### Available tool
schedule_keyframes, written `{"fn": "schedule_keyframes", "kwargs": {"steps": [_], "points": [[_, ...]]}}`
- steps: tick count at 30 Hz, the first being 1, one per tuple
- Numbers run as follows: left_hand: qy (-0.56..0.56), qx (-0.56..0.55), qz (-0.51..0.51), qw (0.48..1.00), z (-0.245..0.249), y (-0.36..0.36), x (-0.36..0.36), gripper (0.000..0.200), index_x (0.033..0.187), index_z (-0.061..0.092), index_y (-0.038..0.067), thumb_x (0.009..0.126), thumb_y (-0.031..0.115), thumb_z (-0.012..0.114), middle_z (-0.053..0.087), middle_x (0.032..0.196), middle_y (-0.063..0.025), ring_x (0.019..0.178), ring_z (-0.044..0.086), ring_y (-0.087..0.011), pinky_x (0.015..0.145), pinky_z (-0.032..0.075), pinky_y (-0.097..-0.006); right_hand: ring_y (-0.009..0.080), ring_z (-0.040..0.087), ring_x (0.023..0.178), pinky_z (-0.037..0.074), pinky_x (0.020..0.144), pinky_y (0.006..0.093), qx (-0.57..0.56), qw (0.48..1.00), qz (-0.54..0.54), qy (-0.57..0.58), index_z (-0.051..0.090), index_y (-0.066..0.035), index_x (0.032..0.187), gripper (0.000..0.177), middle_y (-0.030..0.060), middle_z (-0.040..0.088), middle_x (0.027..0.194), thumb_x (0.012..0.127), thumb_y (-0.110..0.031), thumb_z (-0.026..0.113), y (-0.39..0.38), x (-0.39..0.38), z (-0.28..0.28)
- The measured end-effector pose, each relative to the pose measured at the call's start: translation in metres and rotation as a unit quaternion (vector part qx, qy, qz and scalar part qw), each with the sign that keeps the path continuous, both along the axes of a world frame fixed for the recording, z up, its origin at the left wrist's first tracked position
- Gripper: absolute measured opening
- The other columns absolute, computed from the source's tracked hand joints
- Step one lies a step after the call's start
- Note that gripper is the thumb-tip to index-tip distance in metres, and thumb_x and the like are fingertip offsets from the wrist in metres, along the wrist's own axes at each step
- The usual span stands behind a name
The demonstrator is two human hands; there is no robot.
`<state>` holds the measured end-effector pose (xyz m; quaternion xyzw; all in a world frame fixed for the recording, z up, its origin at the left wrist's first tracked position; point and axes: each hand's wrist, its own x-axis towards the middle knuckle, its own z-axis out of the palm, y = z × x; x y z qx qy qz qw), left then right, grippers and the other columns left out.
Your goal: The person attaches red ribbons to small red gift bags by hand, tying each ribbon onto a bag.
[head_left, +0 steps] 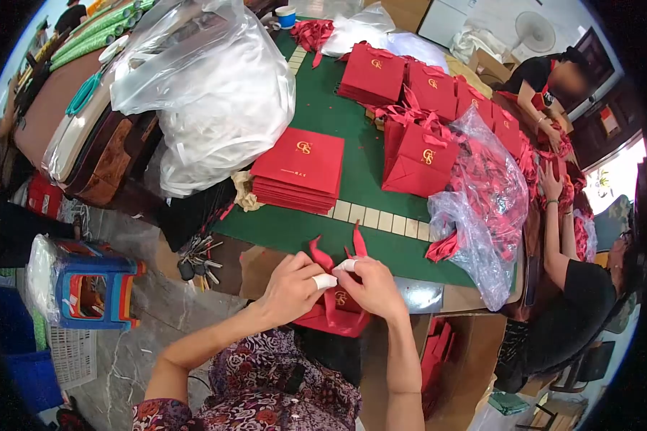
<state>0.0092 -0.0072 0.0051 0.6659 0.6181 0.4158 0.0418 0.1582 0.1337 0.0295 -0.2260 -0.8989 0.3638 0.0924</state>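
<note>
Close to my body, a small red paper gift bag with a gold logo hangs below my hands. My left hand is closed in a pinch at the bag's top, on a red ribbon. Right beside it, my right hand also pinches ribbon, its fingertips nearly meeting the left ones. White tape wraps a finger on each hand. Loose ribbon ends stick up past the fingers, and one strip hangs over the bag's front. The exact grip points are partly hidden by the fingers.
A stack of flat red bags lies on the green table. Standing red bags and a plastic sack of ribbons are at right. A white-filled plastic bag bulges at left. Two people work along the right side.
</note>
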Motion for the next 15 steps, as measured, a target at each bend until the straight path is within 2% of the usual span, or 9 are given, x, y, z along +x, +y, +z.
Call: {"fn": "schedule_keyframes", "kwargs": {"steps": [2, 3, 4, 6, 10, 15], "points": [[0.004, 0.006, -0.011, 1.0, -0.007, -0.002, 0.001, 0.029, 0.099, 0.072, 0.01, 0.071, 0.005, 0.074, 0.066, 0.089, -0.0043, 0.083, 0.058, -0.0252, 0.072, 0.051, -0.0376, 0.0356, 0.062, 0.078, 0.048, 0.072, 0.0432, -0.129, 0.991, 0.024, -0.003, 0.073, -0.003, 0.093, 0.023, 0.0171, 0.065, 0.079, 0.091, -0.025, 0.065, 0.006, 0.002, 0.005], [0.008, 0.012, -0.02, 1.0, -0.008, -0.002, 0.001, 0.031, 0.1, 0.072, 0.01, 0.07, 0.003, 0.073, 0.066, 0.091, -0.0041, 0.083, 0.059, -0.0248, 0.071, 0.052, -0.0369, 0.0274, 0.067, 0.077, 0.05, 0.07, 0.037, -0.181, 0.983, 0.019, -0.032, 0.076, -0.004, 0.096, 0.024, 0.0154, 0.07, 0.082, 0.089, -0.027, 0.069, 0.012, 0.003, 0.0], [0.008, 0.011, -0.021, 1.0, -0.009, -0.002, 0.0, 0.031, 0.1, 0.072, 0.01, 0.07, 0.003, 0.073, 0.066, 0.091, -0.0041, 0.083, 0.059, -0.0248, 0.071, 0.052, -0.0369, 0.0274, 0.067, 0.077, 0.05, 0.07, 0.037, -0.182, 0.983, 0.017, -0.032, 0.076, -0.004, 0.096, 0.024, 0.0154, 0.07, 0.082, 0.089, -0.027, 0.069, 0.014, 0.003, -0.003], [0.05, 0.03, -0.066, 0.996, -0.007, -0.001, -0.005, 0.019, 0.098, 0.071, 0.007, 0.079, 0.01, 0.068, 0.064, 0.093, -0.003, 0.085, 0.058, -0.0215, 0.072, 0.055, -0.0338, 0.007, 0.061, 0.073, 0.048, 0.065, 0.0252, -0.287, 0.956, 0.001, -0.063, 0.075, 0.0, 0.099, 0.019, 0.0043, 0.071, 0.081, 0.09, -0.016, 0.069, 0.017, 0.004, -0.008], [0.037, 0.03, -0.093, 0.995, -0.005, 0.0, -0.008, 0.031, 0.102, 0.072, 0.008, 0.072, 0.0, 0.068, 0.065, 0.095, -0.0052, 0.083, 0.06, -0.0245, 0.069, 0.055, -0.0355, 0.0065, 0.061, 0.072, 0.049, 0.066, 0.0243, -0.336, 0.94, -0.015, -0.049, 0.075, 0.002, 0.098, 0.02, 0.0027, 0.072, 0.081, 0.086, -0.014, 0.07, 0.014, 0.003, -0.009], [0.029, 0.002, -0.062, 0.998, -0.013, 0.002, -0.005, 0.023, 0.098, 0.069, 0.003, 0.075, 0.002, 0.072, 0.064, 0.095, -0.009, 0.087, 0.06, -0.0284, 0.073, 0.054, -0.0376, 0.0116, 0.062, 0.061, 0.049, 0.06, 0.029, -0.196, 0.973, -0.077, -0.09, 0.076, -0.002, 0.09, 0.023, 0.0071, 0.069, 0.067, 0.079, -0.022, 0.072, 0.006, -0.003, 0.004]]}}
